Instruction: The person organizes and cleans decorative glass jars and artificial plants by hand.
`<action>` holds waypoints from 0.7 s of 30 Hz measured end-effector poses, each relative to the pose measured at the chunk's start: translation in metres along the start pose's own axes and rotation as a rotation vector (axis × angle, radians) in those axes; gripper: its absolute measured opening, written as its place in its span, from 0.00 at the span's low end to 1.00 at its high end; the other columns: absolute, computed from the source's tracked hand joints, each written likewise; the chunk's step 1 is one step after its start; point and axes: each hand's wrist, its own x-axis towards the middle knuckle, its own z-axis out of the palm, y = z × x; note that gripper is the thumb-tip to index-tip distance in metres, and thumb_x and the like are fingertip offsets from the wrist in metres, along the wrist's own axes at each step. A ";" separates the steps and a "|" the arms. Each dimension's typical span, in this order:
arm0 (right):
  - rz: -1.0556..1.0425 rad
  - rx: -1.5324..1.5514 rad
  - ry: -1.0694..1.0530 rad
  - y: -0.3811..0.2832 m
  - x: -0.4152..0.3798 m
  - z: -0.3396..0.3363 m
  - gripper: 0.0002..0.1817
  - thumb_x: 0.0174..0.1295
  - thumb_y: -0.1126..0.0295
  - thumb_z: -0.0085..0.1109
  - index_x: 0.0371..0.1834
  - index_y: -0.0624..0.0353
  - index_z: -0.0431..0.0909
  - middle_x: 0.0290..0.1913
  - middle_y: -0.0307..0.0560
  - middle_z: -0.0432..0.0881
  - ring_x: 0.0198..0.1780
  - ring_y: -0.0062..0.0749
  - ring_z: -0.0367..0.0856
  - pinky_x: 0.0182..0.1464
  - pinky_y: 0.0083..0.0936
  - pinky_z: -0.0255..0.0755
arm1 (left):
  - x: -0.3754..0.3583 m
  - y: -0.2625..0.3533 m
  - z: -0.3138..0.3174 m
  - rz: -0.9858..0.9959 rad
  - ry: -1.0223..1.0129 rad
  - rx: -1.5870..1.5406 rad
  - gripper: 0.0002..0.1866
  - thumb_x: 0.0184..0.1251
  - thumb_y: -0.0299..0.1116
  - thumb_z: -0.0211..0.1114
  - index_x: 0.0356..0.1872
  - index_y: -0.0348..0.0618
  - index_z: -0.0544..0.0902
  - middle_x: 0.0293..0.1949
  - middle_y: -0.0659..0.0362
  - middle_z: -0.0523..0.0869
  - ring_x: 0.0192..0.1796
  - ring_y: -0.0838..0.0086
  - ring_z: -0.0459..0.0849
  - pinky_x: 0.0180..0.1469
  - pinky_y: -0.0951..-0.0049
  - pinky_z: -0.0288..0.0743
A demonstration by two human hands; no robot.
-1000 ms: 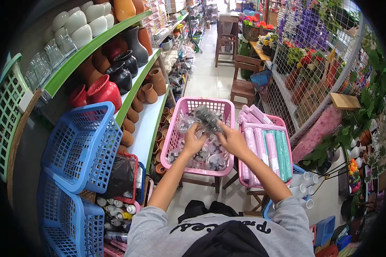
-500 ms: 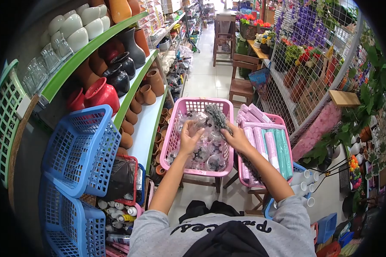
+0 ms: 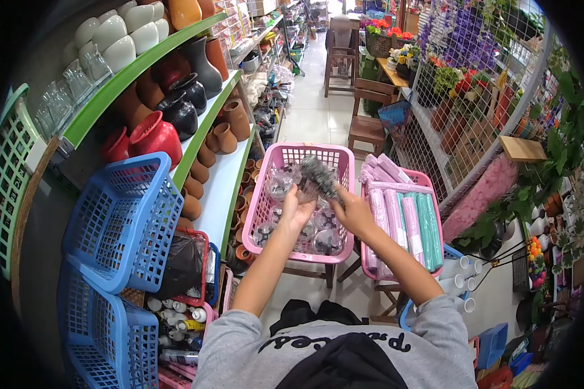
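My left hand (image 3: pixel 296 211) is over the pink basket (image 3: pixel 345 214), closed round the lower part of a grey-green bristly bundle (image 3: pixel 319 175). My right hand (image 3: pixel 355 211) grips the same bundle from its right side, fingers bent. The bundle slants up and to the left above the basket. Beneath it, clear round plastic packs (image 3: pixel 328 242) with dark pieces inside lie in the basket. What lies directly under my hands is hidden.
Right of the basket, another pink basket (image 3: pixel 436 223) holds pink and green rolls (image 3: pixel 427 230). Blue baskets (image 3: pixel 120 227) stand at the left beside shelves of pots (image 3: pixel 154 137). A wooden chair (image 3: pixel 368 123) and wire mesh rack (image 3: pixel 464 123) stand ahead.
My left hand has moved right and taken hold of the bundle. The bundle's dark lower strand no longer shows beside my right forearm.
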 end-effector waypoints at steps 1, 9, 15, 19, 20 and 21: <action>-0.150 -0.098 0.033 -0.001 -0.003 0.002 0.27 0.59 0.64 0.56 0.63 0.56 0.65 0.37 0.61 0.80 0.34 0.56 0.80 0.37 0.41 0.75 | 0.009 0.002 -0.009 0.000 0.000 -0.002 0.16 0.74 0.39 0.49 0.52 0.40 0.73 0.45 0.54 0.80 0.47 0.65 0.80 0.53 0.62 0.76; -0.131 -0.287 -0.120 -0.018 -0.006 -0.010 0.28 0.60 0.64 0.55 0.65 0.50 0.64 0.33 0.56 0.80 0.31 0.52 0.80 0.31 0.44 0.74 | 0.006 0.007 -0.016 -0.014 -0.140 0.187 0.14 0.73 0.36 0.46 0.52 0.44 0.74 0.44 0.58 0.80 0.45 0.69 0.81 0.51 0.63 0.78; -0.069 -0.305 -0.276 -0.018 -0.004 -0.012 0.25 0.60 0.64 0.54 0.62 0.52 0.65 0.33 0.59 0.81 0.34 0.57 0.80 0.37 0.46 0.74 | 0.010 0.009 -0.029 0.799 -0.163 1.058 0.19 0.77 0.41 0.38 0.62 0.45 0.64 0.58 0.54 0.70 0.58 0.67 0.73 0.57 0.69 0.70; 0.088 -0.257 -0.120 -0.013 0.011 -0.008 0.26 0.59 0.65 0.54 0.62 0.52 0.65 0.34 0.60 0.81 0.35 0.56 0.80 0.37 0.46 0.74 | -0.009 -0.004 -0.016 0.957 -0.117 1.310 0.20 0.78 0.38 0.36 0.63 0.42 0.64 0.60 0.52 0.70 0.62 0.68 0.68 0.62 0.69 0.62; 0.009 -0.219 -0.155 -0.013 0.007 -0.002 0.26 0.58 0.66 0.54 0.62 0.52 0.65 0.34 0.59 0.81 0.35 0.56 0.80 0.37 0.46 0.74 | 0.004 -0.002 -0.025 0.921 -0.089 1.231 0.20 0.77 0.39 0.38 0.62 0.39 0.65 0.61 0.51 0.69 0.65 0.65 0.65 0.67 0.69 0.54; -0.070 -0.182 -0.185 -0.013 0.003 0.002 0.26 0.58 0.66 0.54 0.62 0.52 0.65 0.34 0.59 0.81 0.35 0.56 0.80 0.37 0.46 0.74 | -0.002 0.000 -0.020 0.924 -0.090 1.232 0.20 0.77 0.39 0.38 0.62 0.39 0.65 0.61 0.51 0.69 0.65 0.65 0.65 0.67 0.69 0.54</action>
